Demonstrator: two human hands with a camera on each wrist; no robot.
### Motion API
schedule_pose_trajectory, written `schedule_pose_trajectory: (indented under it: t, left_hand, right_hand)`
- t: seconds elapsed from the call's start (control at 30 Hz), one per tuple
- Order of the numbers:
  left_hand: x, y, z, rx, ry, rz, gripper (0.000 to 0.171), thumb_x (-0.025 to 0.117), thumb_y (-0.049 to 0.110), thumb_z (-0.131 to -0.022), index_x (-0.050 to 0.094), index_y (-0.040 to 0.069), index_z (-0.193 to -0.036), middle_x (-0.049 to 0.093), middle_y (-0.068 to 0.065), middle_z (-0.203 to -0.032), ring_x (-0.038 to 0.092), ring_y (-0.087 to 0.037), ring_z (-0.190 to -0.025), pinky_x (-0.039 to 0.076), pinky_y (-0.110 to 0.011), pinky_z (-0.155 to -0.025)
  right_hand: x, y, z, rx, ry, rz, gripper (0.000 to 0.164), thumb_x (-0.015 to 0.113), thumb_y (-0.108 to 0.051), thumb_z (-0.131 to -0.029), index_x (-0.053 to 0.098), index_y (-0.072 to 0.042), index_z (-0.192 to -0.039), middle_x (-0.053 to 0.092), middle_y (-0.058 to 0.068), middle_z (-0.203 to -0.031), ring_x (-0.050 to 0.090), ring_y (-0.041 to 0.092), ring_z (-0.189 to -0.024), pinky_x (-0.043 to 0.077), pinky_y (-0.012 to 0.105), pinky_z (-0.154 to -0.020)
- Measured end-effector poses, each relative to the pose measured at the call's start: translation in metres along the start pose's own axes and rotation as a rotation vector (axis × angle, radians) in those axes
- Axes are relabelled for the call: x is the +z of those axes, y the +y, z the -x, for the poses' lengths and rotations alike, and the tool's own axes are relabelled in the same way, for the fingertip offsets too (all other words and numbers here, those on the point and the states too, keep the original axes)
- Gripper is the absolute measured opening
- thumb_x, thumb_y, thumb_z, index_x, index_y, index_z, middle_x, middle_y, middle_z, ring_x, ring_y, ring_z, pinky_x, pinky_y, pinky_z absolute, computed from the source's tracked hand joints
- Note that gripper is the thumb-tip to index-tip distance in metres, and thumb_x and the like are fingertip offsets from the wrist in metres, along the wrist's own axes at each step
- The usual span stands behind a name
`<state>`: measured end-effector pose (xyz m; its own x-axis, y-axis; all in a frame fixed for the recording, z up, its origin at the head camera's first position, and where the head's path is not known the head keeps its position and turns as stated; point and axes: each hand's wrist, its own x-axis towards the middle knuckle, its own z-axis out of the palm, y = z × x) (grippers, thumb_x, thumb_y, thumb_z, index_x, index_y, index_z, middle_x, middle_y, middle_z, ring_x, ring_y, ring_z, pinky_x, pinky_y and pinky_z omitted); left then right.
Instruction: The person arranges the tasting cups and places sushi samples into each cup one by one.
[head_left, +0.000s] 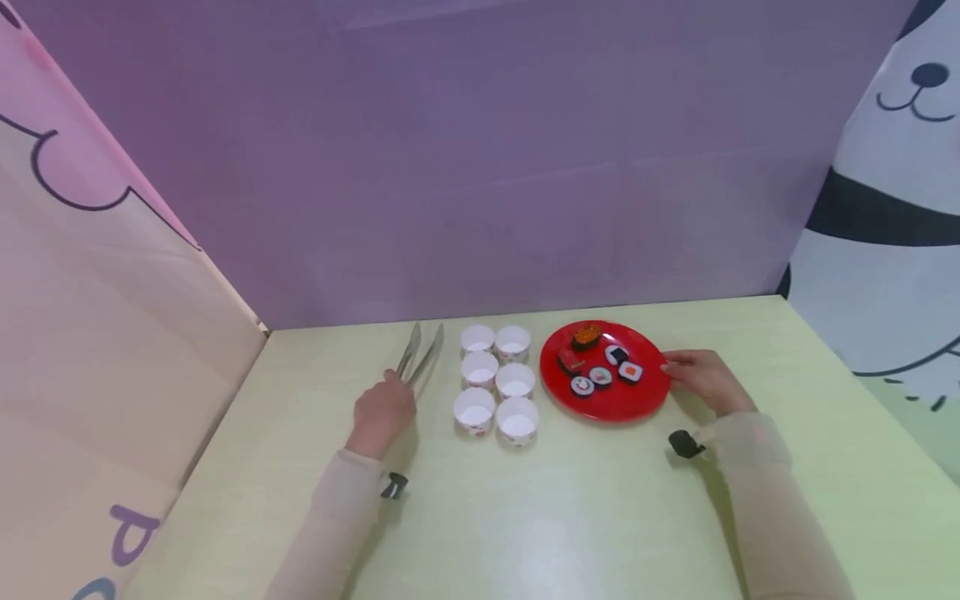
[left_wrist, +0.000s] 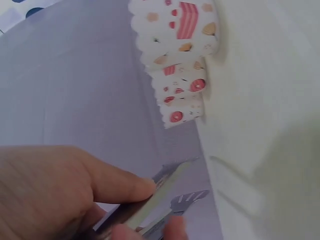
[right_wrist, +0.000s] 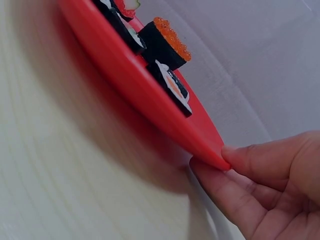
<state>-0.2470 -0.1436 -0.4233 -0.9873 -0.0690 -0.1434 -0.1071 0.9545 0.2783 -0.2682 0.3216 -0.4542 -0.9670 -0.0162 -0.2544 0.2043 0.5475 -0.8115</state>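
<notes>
My left hand [head_left: 384, 410] grips a pair of metal tongs [head_left: 426, 360], whose two arms stand spread apart and point to the back of the table. In the left wrist view the thumb lies along one arm of the tongs [left_wrist: 172, 175]. My right hand [head_left: 703, 379] pinches the right rim of a red plate [head_left: 637, 402], thumb on top and fingers beneath. Several sushi pieces lie on the plate, among them an orange roe-topped one [head_left: 587, 336], a red-topped one [head_left: 570, 362] and a square roll with an orange centre [head_left: 630, 372].
Between the tongs and the plate stand several white paper cups [head_left: 517, 421] in two columns, printed with cake pictures on the outside [left_wrist: 175, 30]. A purple backdrop [head_left: 480, 167] rises behind the pale table [head_left: 540, 533]. Printed cloth panels flank both sides.
</notes>
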Motion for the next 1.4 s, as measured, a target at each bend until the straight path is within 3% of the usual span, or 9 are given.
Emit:
schedule_pose_trajectory:
  t: [0.2,0.5,0.73,0.9,1.1,1.27,1.4]
  left_hand:
    - [-0.007,0.006,0.005,0.026,0.015,0.004,0.056,0.038,0.03,-0.1,0.029,-0.012,-0.136,0.055,-0.016,-0.066,0.055,-0.027,-0.052,0.044,-0.035,-0.044]
    - [-0.013,0.027,0.017,0.067,0.043,0.01,0.053,0.041,0.034,-0.099,0.033,-0.008,-0.132,0.057,-0.015,-0.07,0.054,-0.027,-0.052,0.043,-0.035,-0.043]
    - [-0.013,0.04,0.029,0.15,0.097,-0.025,0.051,0.046,0.033,-0.098,0.039,-0.007,-0.127,0.06,-0.017,-0.074,0.057,-0.03,-0.055,0.045,-0.038,-0.046]
    - [-0.015,0.051,0.04,0.205,0.087,-0.012,0.048,0.048,0.033,-0.097,0.042,-0.006,-0.125,0.059,-0.015,-0.071,0.056,-0.028,-0.053,0.044,-0.037,-0.045]
    - [-0.008,0.063,0.048,0.296,0.108,-0.038,0.046,0.051,0.035,-0.096,0.044,-0.004,-0.12,0.058,-0.013,-0.071,0.055,-0.027,-0.053,0.043,-0.037,-0.046]
    - [0.0,0.073,0.048,0.366,0.111,-0.072,0.042,0.052,0.036,-0.096,0.046,-0.002,-0.113,0.055,-0.01,-0.067,0.052,-0.024,-0.051,0.042,-0.035,-0.045]
    - [0.004,0.079,0.046,0.386,0.071,-0.087,0.043,0.052,0.038,-0.096,0.046,0.0,-0.115,0.056,-0.009,-0.069,0.054,-0.025,-0.054,0.043,-0.035,-0.047]
  right_hand:
    - [0.0,0.001,-0.002,0.024,-0.008,-0.014,0.052,0.047,-0.024,-0.099,0.038,0.008,-0.138,0.045,0.028,-0.135,0.058,0.027,-0.106,0.046,0.04,-0.095]
    - [0.0,0.001,-0.001,0.017,-0.012,-0.025,0.054,0.047,-0.026,-0.099,0.036,0.008,-0.139,0.043,0.028,-0.137,0.053,0.032,-0.113,0.047,0.037,-0.094]
    - [0.0,0.002,-0.002,0.02,-0.008,-0.027,0.051,0.046,-0.023,-0.099,0.038,0.008,-0.138,0.046,0.028,-0.135,0.06,0.021,-0.102,0.048,0.035,-0.091]
    - [0.0,0.002,0.0,-0.01,-0.003,-0.068,0.05,0.049,-0.019,-0.098,0.038,0.012,-0.136,0.048,0.03,-0.131,0.063,0.014,-0.092,0.051,0.029,-0.085]
    - [-0.001,0.003,0.0,-0.044,0.013,-0.129,0.05,0.052,-0.016,-0.095,0.04,0.016,-0.131,0.053,0.029,-0.122,0.063,0.007,-0.081,0.053,0.023,-0.075]
    - [0.0,0.002,0.001,-0.044,0.005,-0.109,0.049,0.048,-0.015,-0.098,0.038,0.015,-0.134,0.047,0.032,-0.13,0.064,0.008,-0.086,0.052,0.023,-0.079]
    - [0.0,0.001,0.002,-0.02,-0.009,-0.086,0.05,0.047,-0.017,-0.099,0.036,0.014,-0.136,0.045,0.032,-0.133,0.063,0.013,-0.093,0.052,0.026,-0.082]
